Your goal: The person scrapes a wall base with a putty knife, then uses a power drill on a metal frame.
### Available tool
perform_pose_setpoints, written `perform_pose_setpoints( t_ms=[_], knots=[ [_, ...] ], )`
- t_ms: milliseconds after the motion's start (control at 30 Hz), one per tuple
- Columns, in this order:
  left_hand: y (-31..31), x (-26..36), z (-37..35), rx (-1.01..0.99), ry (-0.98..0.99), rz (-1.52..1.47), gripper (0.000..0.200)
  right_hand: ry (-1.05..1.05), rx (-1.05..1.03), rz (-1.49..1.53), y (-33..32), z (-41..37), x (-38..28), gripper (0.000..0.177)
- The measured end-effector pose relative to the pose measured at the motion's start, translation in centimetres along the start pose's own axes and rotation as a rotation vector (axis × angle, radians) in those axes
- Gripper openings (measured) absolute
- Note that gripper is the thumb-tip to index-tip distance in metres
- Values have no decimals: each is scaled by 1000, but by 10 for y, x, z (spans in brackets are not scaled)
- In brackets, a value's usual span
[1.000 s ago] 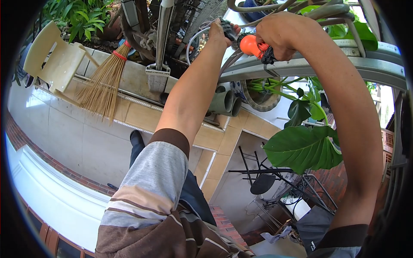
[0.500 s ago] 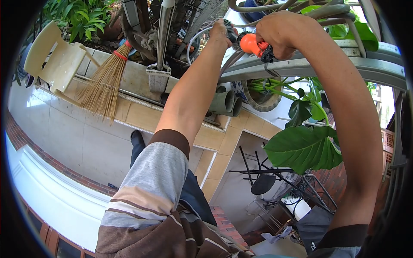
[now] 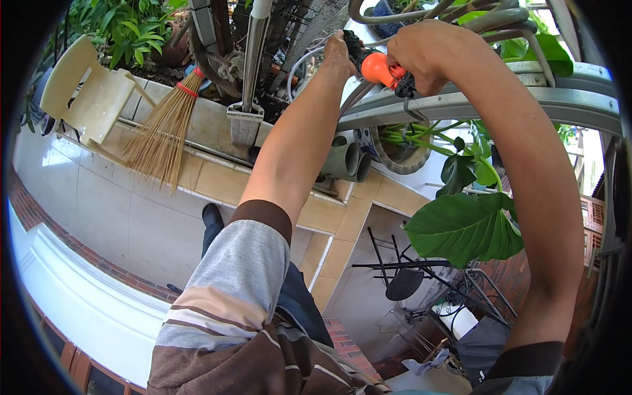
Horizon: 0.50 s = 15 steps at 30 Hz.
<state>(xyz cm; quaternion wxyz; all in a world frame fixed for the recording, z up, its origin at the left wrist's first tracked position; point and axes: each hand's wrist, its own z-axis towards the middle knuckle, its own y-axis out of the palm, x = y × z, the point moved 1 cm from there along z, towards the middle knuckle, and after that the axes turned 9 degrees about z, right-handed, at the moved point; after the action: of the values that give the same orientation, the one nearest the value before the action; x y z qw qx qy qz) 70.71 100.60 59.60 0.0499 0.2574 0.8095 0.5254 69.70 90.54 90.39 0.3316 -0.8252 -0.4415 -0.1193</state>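
Note:
An orange-and-black hose nozzle (image 3: 375,68) is held out at the top of the view, in front of the metal rail (image 3: 487,104). My left hand (image 3: 338,54) is closed around its black end, with the fingers mostly hidden behind. On the other side, my right hand (image 3: 421,58) wraps the orange part near the black handle, fingers curled in. Just above and behind my right hand loops a thick grey-brown hose (image 3: 484,23). A thin pale tube (image 3: 297,62) curves beside my left hand.
Below the rail stands a potted plant with a large leaf (image 3: 464,227). Green boots (image 3: 345,161) lie by the tiled ledge. A long-handled scraper-like tool (image 3: 245,118), a stick broom (image 3: 164,135) and a cream chair (image 3: 99,99) are at left. Black folding metal furniture (image 3: 403,283) stands lower right.
The nozzle and both hands have shifted slightly to the left, and the black end shows a little more. Both hands keep their grip.

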Motion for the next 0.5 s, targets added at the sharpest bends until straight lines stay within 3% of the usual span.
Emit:
perform_pose_setpoints(
  t_ms=[100,167,367,500],
  knots=[
    [15,8,-19,-32,-39,-102,21,23,1,24,-2,0,0,37],
    [21,4,-19,89,4,-4,23,35,-6,31,-3,1,-2,36],
    [13,5,-16,154,-27,-156,20,14,-24,-4,-1,6,0,33],
    [2,1,-7,173,-16,-15,25,21,-25,-10,-1,6,1,33]
  ],
)
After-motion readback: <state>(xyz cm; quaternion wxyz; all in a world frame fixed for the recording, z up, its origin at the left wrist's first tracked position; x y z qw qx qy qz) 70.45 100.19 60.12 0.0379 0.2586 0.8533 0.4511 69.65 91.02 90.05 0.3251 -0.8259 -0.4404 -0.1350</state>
